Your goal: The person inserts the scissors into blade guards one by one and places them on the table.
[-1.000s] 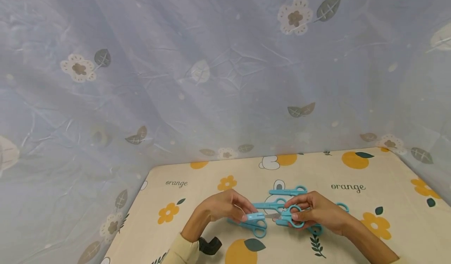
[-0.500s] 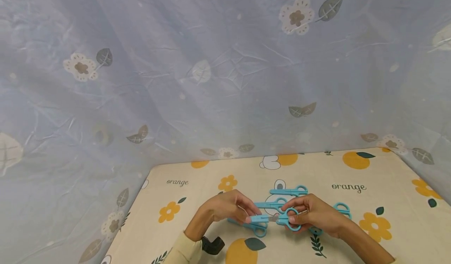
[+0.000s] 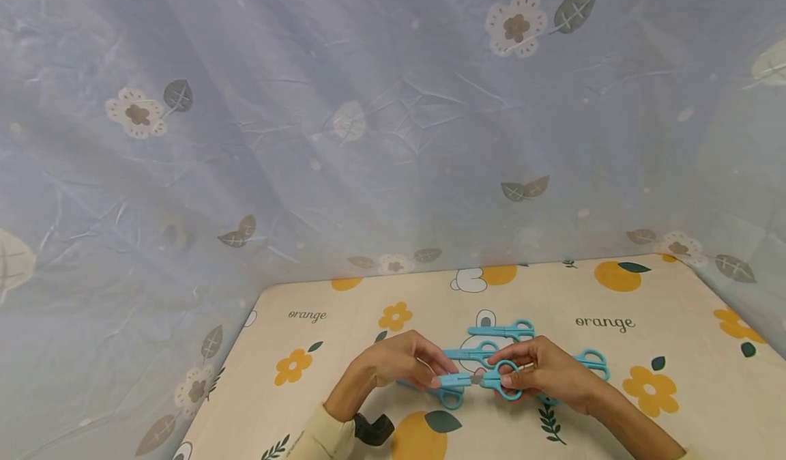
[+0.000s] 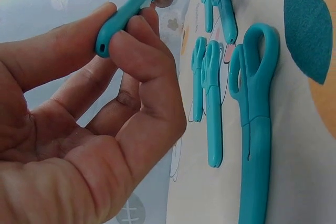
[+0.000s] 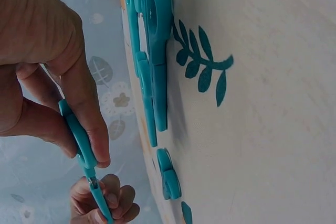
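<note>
My left hand pinches a light-blue blade cover between thumb and fingertips. From the other side, my right hand holds the light-blue scissors by the handles. Only a short bit of metal blade shows between cover and handles; the rest is inside the cover. In the left wrist view, thumb and index finger grip the closed end of the cover. The right wrist view has the handles between thumb and fingers, in line with the cover. Both hands are raised above the table.
Several more covered scissors lie on the cream patterned tablecloth below and behind my hands. One pair lies farther back, another pair beyond my right wrist. A grey-blue printed curtain hangs behind the table.
The cover and the scissors' handles have come closer together, so less blade shows than a second ago. My left hand has shifted slightly right, my right hand slightly left.
</note>
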{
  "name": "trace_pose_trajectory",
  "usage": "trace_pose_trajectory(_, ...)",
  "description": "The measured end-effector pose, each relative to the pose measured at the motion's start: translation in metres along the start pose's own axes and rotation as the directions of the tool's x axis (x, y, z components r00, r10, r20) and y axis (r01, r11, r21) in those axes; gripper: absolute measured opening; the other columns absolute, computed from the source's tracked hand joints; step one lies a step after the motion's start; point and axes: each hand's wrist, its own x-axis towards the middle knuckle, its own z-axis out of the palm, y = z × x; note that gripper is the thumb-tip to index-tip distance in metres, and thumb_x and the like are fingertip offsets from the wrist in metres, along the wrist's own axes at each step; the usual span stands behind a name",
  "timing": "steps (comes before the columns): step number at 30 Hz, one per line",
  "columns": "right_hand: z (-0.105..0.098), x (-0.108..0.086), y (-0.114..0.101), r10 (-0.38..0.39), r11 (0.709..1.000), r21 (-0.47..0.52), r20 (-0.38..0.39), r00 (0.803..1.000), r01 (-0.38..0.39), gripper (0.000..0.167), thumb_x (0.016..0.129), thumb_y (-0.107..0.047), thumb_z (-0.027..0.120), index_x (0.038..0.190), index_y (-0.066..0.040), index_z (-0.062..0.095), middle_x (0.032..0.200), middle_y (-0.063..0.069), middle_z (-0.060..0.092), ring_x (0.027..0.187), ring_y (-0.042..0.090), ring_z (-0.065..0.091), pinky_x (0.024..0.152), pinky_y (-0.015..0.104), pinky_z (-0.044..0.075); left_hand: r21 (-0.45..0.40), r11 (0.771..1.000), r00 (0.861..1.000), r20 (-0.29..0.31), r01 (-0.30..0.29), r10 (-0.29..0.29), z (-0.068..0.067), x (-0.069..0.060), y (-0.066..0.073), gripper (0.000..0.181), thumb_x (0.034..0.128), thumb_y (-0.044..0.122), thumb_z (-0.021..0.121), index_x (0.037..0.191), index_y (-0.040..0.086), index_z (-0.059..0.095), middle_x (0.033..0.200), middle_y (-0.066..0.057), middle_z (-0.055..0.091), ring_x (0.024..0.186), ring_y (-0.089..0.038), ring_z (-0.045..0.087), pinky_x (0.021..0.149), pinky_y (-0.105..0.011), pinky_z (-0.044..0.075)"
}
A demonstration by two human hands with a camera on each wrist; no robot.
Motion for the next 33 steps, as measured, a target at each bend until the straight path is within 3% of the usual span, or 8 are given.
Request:
trace_pose_trajectory(7,0.002,0.002,-0.001,0.018,1.000,-0.009,-0.034,0.999,-0.018,0.046,0.102,-0.007,0.072,0.138,0.018,0.060,0.096,0.007,0.078,0.088,0.019,0.080,0.078,0.039,0.067,0.065,0.998,0.998,-0.064,-0.018,0.023,0.006,0.000,0.003,0.032,0.0883,-0.008,0.071,0.120,-0.006,0.078,0.090,0.004,0.075,0.081,-0.008,0.067,0.070,-0.023,0.058)
trace_pose_trajectory(17,0.004,0.004,0.000,0.016,0.999,-0.033,-0.076,0.997,-0.019,0.047,0.102,-0.009,0.073,0.137,0.018,0.060,0.096,0.008,0.078,0.087,0.018,0.079,0.077,0.038,0.067,0.218,0.972,0.981,-0.148,-0.089,0.123,0.014,0.002,0.005,0.031,0.0846,-0.013,0.071,0.109,0.001,0.084,0.097,-0.005,0.080,0.084,-0.008,0.065,0.071,-0.020,0.053)
trace_pose_trajectory(23,0.009,0.006,-0.001,-0.005,0.997,-0.078,-0.115,0.993,-0.004,0.044,0.100,-0.009,0.075,0.134,0.016,0.062,0.095,0.003,0.072,0.083,0.012,0.074,0.076,0.033,0.065,0.186,0.981,0.982,-0.170,-0.053,0.085,0.014,0.002,0.005,0.031,0.0869,-0.012,0.070,0.109,0.004,0.084,0.089,0.002,0.075,0.082,-0.010,0.063,0.068,-0.022,0.052)
trace_pose_trajectory(28,0.011,0.006,-0.002,-0.006,0.995,-0.103,-0.122,0.992,-0.007,0.044,0.100,-0.010,0.075,0.134,0.015,0.062,0.094,0.003,0.071,0.083,0.011,0.072,0.076,0.033,0.065,0.128,0.992,0.982,-0.185,-0.013,0.037,0.014,0.002,0.005,0.029,0.0896,-0.012,0.070,0.109,0.004,0.084,0.090,-0.006,0.075,0.079,-0.011,0.064,0.067,-0.025,0.055)
trace_pose_trajectory(33,0.011,0.007,-0.002,0.001,0.998,-0.069,-0.111,0.994,-0.009,0.043,0.100,-0.009,0.075,0.133,0.017,0.062,0.094,0.007,0.076,0.083,0.014,0.076,0.075,0.034,0.066,0.143,0.990,0.980,-0.197,-0.005,0.034,0.016,0.002,0.007,0.027,0.0889,-0.012,0.072,0.108,0.002,0.084,0.091,-0.010,0.076,0.076,-0.010,0.065,0.066,-0.024,0.056)
